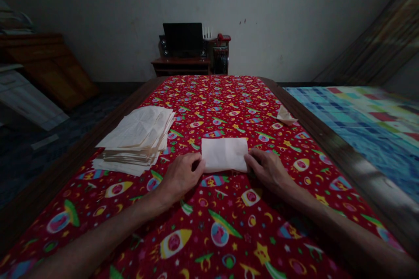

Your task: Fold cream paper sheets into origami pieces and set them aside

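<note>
A folded sheet of white paper [224, 154] lies on the red patterned cloth, its long side running across in front of me. My left hand [185, 173] pinches its left edge, thumb and fingers closed together. At the right edge, my right hand [264, 165] grips the paper near its lower corner, fingers curled. To the left of my left hand rests a stack of creased paper sheets [135, 133], the top one showing fold lines. A small folded piece of paper [286, 116] sits farther off on the right.
The red cloth [222, 231] with rockets and stars covers a table with dark wooden edges [314, 139]. Beyond it stand a monitor [182, 39] and a red telephone [224, 37]. A checked bedspread [353, 117] is on the right, and wooden cabinets [46, 67] are on the left.
</note>
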A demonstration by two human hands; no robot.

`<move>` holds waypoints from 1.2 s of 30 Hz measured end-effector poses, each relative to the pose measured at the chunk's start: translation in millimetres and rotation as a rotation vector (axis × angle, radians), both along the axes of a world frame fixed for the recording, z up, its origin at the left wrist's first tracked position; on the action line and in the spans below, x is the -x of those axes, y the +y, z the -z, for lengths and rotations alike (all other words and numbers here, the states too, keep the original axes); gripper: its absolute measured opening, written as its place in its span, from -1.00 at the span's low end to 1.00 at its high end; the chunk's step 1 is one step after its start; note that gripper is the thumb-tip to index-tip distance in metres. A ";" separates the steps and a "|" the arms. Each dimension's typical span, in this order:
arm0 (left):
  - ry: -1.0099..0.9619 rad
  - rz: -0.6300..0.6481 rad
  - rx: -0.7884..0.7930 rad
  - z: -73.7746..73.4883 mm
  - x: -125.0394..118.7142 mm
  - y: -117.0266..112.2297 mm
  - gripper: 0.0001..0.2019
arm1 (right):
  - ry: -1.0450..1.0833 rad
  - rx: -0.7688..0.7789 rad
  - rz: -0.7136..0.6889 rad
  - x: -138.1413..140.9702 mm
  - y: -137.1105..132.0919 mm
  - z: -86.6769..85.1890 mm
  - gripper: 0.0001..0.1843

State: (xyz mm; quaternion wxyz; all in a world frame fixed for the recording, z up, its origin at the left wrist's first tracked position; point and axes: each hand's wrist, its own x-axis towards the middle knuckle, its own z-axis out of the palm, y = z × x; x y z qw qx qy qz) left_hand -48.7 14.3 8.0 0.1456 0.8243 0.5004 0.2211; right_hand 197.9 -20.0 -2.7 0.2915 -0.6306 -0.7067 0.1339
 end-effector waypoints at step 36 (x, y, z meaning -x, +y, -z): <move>0.463 0.022 -0.082 -2.1 3.4 2.1 -0.64 | -0.271 0.143 0.044 13.6 13.9 -7.9 -0.67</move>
